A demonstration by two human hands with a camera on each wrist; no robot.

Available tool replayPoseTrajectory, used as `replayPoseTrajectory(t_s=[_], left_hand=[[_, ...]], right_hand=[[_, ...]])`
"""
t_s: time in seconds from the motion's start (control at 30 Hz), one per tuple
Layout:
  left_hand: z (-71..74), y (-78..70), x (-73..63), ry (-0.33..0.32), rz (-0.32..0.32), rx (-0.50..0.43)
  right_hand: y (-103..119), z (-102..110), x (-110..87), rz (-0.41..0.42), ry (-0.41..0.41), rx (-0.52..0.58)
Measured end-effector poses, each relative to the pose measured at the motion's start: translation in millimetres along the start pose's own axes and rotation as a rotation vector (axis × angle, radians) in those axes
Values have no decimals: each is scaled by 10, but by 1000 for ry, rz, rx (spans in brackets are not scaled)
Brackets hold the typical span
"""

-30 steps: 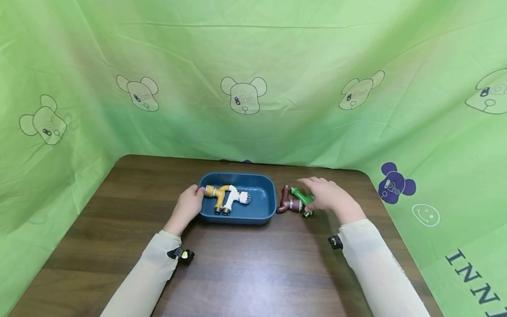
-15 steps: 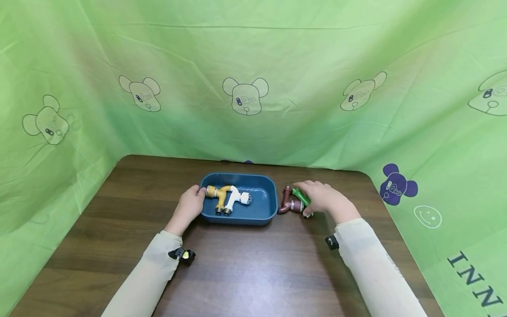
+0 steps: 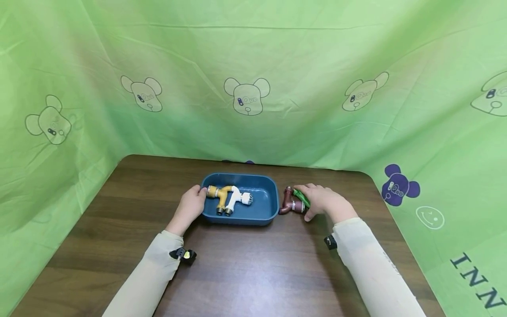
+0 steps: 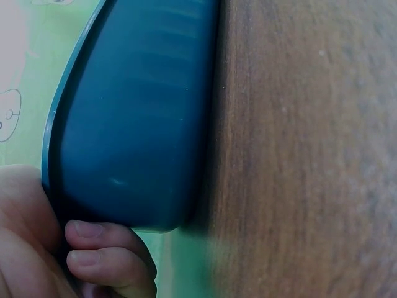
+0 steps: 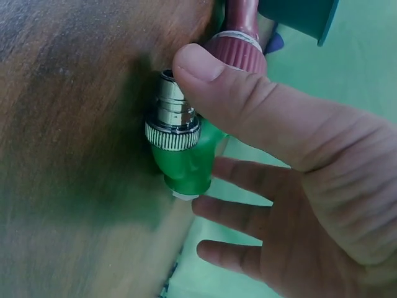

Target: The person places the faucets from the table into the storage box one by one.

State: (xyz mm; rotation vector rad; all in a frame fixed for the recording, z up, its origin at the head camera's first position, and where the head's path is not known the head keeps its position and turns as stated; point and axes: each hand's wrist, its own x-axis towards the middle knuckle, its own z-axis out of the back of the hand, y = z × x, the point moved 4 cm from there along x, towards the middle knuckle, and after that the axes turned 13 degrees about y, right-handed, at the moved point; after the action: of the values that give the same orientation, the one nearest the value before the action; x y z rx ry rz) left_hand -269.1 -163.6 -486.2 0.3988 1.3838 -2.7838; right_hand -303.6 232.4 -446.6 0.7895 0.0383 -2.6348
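Note:
My left hand (image 3: 191,208) grips the left end of a blue plastic basin (image 3: 253,221), its thumb over the rim and fingers curled beneath, as the left wrist view shows. Inside the basin lie a yellow tap (image 3: 222,196) and a white tap (image 3: 235,200), side by side. Right of the basin, my right hand (image 3: 326,203) holds a green tap (image 5: 185,164) between thumb and fingers. The thumb lies across its metal-ended spout in the right wrist view, while some fingers extend past it. A dark red tap (image 3: 288,202) lies between the green tap and the basin.
The brown wooden table (image 3: 245,264) carries everything. A green printed cloth (image 3: 245,53) hangs behind and along both sides of it. Black wrist cameras sit on both light sleeves.
My right hand has come down and inward over the green tap, covering more of it and its metal end. My left hand stays at the basin.

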Motion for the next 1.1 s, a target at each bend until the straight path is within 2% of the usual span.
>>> replayPoseTrajectory(t_s=[1.1], left_hand=[[10, 6, -5, -16, -11, 6]], right_hand=[[119, -30, 65, -92, 46, -7]])
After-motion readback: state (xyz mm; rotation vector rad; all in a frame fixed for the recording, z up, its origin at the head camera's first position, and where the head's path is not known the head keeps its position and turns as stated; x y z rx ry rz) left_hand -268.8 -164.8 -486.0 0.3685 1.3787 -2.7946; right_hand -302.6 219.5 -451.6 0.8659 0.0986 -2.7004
